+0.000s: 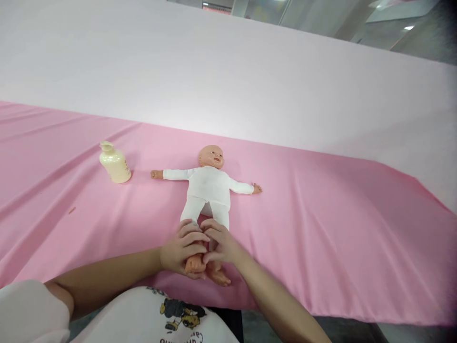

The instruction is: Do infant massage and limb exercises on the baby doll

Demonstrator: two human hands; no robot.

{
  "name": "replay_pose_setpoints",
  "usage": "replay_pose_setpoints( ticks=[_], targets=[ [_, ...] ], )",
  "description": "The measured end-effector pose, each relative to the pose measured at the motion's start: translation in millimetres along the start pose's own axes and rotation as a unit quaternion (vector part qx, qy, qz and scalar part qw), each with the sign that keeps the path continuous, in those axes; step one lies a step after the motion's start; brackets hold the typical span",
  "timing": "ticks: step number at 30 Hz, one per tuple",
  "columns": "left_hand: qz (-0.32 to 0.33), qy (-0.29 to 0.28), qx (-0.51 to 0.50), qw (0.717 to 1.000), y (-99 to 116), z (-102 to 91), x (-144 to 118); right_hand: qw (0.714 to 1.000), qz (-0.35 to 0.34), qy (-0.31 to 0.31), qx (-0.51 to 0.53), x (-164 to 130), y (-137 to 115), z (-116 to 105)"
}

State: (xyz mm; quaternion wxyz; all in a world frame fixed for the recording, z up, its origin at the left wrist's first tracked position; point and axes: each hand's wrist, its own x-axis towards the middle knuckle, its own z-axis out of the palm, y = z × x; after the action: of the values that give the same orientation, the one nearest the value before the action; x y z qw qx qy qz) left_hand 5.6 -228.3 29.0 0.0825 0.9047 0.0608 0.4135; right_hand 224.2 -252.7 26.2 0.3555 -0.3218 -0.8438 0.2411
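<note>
Here, both hands' grip closed around the doll's (pixel 209 188) lower legs: left hand (pixel 182 250), right hand (pixel 221 245).

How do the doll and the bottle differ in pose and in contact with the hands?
The doll lies flat on its back; the bottle stands upright. Both hands, left and right, grip the doll's feet; the bottle stands apart, untouched. Both rest on the pink cloth.
</note>
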Motion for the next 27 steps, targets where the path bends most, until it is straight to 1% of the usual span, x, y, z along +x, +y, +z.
replay_pose_setpoints(
  ticks=[3,6,7,8,11,12,14,15,16,17,18,20,21,22,23,24,25,26,27],
  targets=[
    [-0.009,-0.012,-0.020,1.000,-5.4,-0.2,0.6,1.000,-0.006,0.024,0.000,4.7,-4.3,-3.0],
    [-0.010,-0.014,-0.017,1.000,-14.5,-1.4,-6.4,0.999,-0.005,0.053,-0.003,10.2,-13.5,-4.1],
    [-0.020,-0.017,-0.012,1.000,-17.6,-2.6,-9.9,0.998,-0.002,0.067,-0.006,11.7,-15.9,-3.1],
    [-0.034,-0.019,-0.007,0.999,-20.5,-4.1,-13.4,0.998,-0.001,0.069,-0.007,12.7,-17.6,-1.3],
    [-0.098,-0.024,-0.010,0.995,-26.0,-9.3,-21.6,0.996,0.041,0.082,-0.021,11.8,-18.7,8.2],
    [-0.120,-0.013,-0.017,0.993,-27.0,-10.6,-23.2,0.995,0.053,0.073,-0.030,10.3,-18.6,12.1],
    [-0.186,0.010,-0.027,0.982,-29.3,-11.9,-25.0,0.995,0.070,0.050,-0.056,7.0,-19.6,19.4],
    [-0.228,0.022,-0.029,0.973,-31.3,-11.9,-25.7,0.994,0.074,0.013,-0.077,5.5,-20.9,22.5],
    [-0.268,0.045,-0.036,0.962,-34.1,-11.3,-26.8,0.992,0.072,-0.034,-0.098,4.4,-22.6,24.8],
    [-0.301,0.075,-0.045,0.950,-37.7,-10.2,-28.3,0.988,0.068,-0.078,-0.111,3.6,-24.3,26.5],
    [-0.319,0.124,-0.046,0.938,-41.7,-8.8,-30.2,0.984,0.065,-0.116,-0.115,3.1,-25.8,27.4],
    [-0.374,0.173,-0.070,0.908,-48.5,-5.6,-33.9,0.981,0.076,-0.137,-0.111,2.2,-27.4,27.4],
    [-0.382,0.190,-0.074,0.901,-50.3,-4.3,-34.6,0.982,0.077,-0.139,-0.105,1.3,-27.3,26.5],
    [-0.384,0.191,-0.073,0.900,-50.6,-3.6,-34.1,0.982,0.079,-0.139,-0.099,0.3,-26.7,25.3],
    [-0.377,0.186,-0.062,0.905,-49.3,-3.6,-32.0,0.983,0.080,-0.138,-0.092,-0.9,-25.5,23.6],
    [-0.369,0.173,-0.059,0.911,-46.7,-4.3,-28.4,0.986,0.089,-0.114,-0.087,-2.0,-23.9,21.7],
    [-0.359,0.152,-0.063,0.919,-43.1,-5.5,-23.5,0.989,0.106,-0.065,-0.084,-2.7,-21.7,19.5],
    [-0.352,0.120,-0.060,0.926,-39.0,-6.8,-17.8,0.987,0.136,0.017,-0.086,-2.9,-18.9,17.2],
    [-0.336,0.085,-0.045,0.937,-34.9,-7.9,-11.8,0.977,0.166,0.098,-0.088,-2.5,-15.2,14.7]
  ],
)
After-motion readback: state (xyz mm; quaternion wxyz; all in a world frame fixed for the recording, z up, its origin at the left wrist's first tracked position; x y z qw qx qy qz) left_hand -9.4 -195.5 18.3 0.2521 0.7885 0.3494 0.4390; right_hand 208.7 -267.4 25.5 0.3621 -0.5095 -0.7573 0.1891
